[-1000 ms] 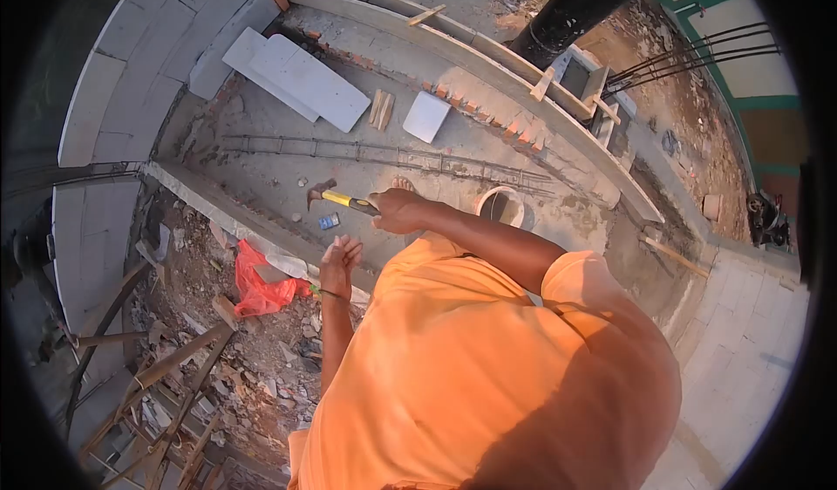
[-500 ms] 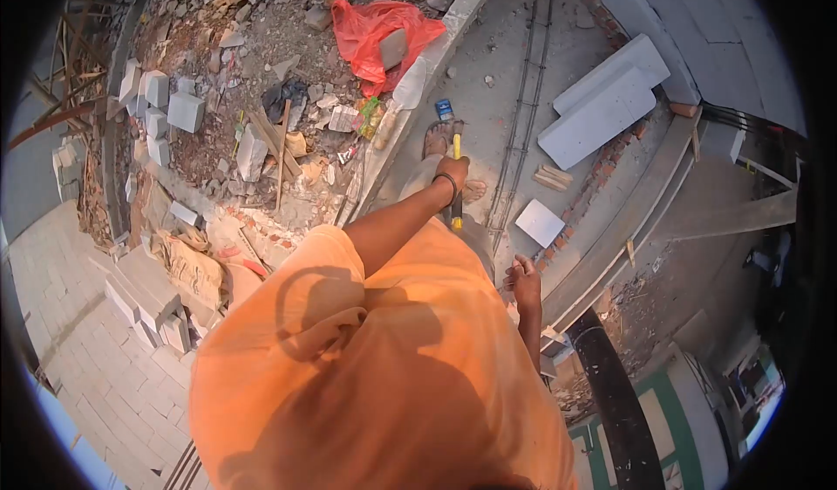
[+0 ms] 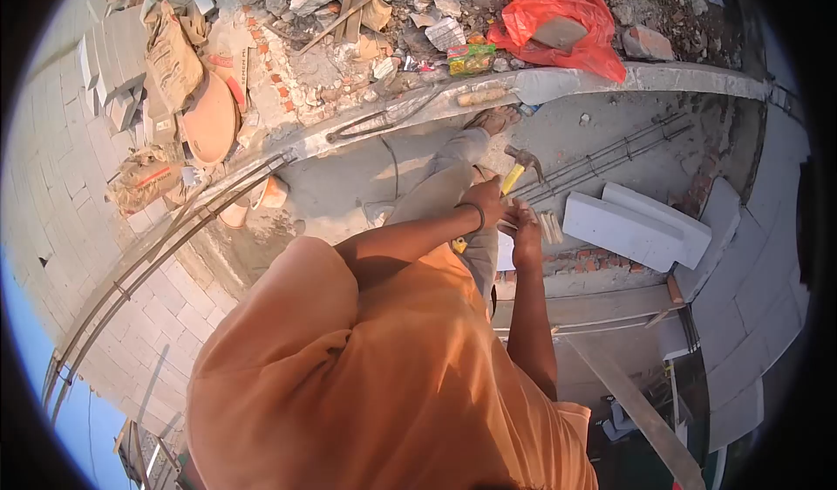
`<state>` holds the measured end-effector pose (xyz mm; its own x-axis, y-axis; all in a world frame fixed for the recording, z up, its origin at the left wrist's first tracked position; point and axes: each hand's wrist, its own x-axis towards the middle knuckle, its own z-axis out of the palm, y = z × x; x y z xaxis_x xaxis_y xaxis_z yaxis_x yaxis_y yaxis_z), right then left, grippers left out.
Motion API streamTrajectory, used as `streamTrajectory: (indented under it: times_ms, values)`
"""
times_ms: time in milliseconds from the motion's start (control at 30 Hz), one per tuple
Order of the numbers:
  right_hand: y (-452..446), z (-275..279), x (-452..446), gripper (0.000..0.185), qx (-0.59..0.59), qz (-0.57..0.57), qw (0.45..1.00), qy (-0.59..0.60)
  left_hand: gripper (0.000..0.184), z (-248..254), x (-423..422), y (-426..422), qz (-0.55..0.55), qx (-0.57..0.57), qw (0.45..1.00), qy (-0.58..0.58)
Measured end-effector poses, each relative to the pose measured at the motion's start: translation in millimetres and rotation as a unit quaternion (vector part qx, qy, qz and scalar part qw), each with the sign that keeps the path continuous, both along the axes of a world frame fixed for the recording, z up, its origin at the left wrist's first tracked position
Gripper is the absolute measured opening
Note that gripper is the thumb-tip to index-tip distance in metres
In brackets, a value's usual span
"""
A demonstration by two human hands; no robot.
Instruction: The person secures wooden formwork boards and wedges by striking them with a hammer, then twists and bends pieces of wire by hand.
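My left hand (image 3: 485,199), with a dark band at the wrist, is closed round the handle of a claw hammer (image 3: 514,176). The hammer's metal head points up and away from me, above a yellow stretch of handle. Close beside it, my right hand (image 3: 525,224) has its fingers curled and pinched together; what they hold, if anything, is too small to make out. Both hands are in front of my legs. A bare foot (image 3: 495,120) shows beyond the hammer, on the grey floor.
Steel rebar (image 3: 602,163) lies on the floor ahead. Pale blocks (image 3: 623,228) lie at the right, beside wood strips (image 3: 551,227). A concrete ledge (image 3: 392,115) crosses ahead, with rubble and a red plastic bag (image 3: 558,19) beyond. Bent rebar (image 3: 166,233) stretches along the left.
My view has turned, so the ledge now runs across ahead. My right hand has come up close to my left hand. The hammer, still in my left hand, has tilted to the right.
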<state>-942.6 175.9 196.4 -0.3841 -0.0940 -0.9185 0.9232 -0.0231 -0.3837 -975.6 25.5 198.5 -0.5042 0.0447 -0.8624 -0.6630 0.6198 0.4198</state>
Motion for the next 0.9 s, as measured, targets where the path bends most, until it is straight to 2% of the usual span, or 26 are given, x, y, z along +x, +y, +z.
streamTrajectory:
  times_ms: [67,100,167,267,367,500,533,567,633,733,800,867,900]
  values:
    - [-1.7,-1.6,-5.9,0.042,0.036,-0.006,0.999,0.027,0.042,-8.0,-24.1,0.1,-0.038,0.014,0.996,0.085]
    - [-0.9,-2.9,-1.7,0.040,0.046,0.003,0.999,0.023,0.040,-19.4,-35.5,1.0,-0.049,0.000,0.988,0.149]
    - [7.1,3.2,12.7,0.039,0.050,0.026,0.998,-0.015,0.036,-23.4,-77.6,2.1,-0.116,-0.008,0.973,0.198]
    - [30.2,2.2,57.9,0.035,0.064,-0.052,0.993,-0.079,0.032,-56.9,-139.2,24.6,-0.215,-0.037,0.932,0.290]
    - [57.4,-15.0,136.2,0.029,0.064,-0.167,0.980,-0.084,0.030,-84.1,-208.9,66.0,-0.222,-0.009,0.927,0.303]
    - [48.0,-5.5,191.6,0.028,0.078,-0.264,0.943,-0.185,0.023,-134.7,-277.7,124.5,-0.258,-0.051,0.884,0.387]
    - [40.9,-4.0,209.1,0.030,0.062,-0.284,0.946,-0.145,0.023,-147.4,-292.4,137.5,-0.271,-0.062,0.877,0.392]
    - [33.6,-4.6,215.2,0.032,0.064,-0.296,0.938,-0.166,0.023,-159.2,-306.0,150.0,-0.284,-0.073,0.870,0.397]
    - [14.5,-9.7,226.9,0.029,0.043,-0.348,0.922,-0.162,0.023,-183.0,-314.4,167.2,-0.298,-0.092,0.857,0.410]
    - [-6.3,-20.8,237.5,0.017,-0.022,-0.471,0.870,-0.143,0.024,-213.7,-319.1,177.7,-0.298,-0.121,0.845,0.427]
    - [-11.5,-21.1,233.0,0.012,0.026,-0.424,0.888,-0.175,0.028,-222.7,-314.5,173.1,-0.301,-0.153,0.846,0.413]
    - [-11.0,-11.9,213.7,0.008,0.076,-0.349,0.918,-0.170,0.030,-195.2,-319.0,166.3,-0.305,-0.117,0.872,0.365]
    - [-7.5,-12.1,218.8,0.010,0.042,-0.383,0.905,-0.180,0.032,-183.6,-313.6,152.1,-0.303,-0.106,0.886,0.334]
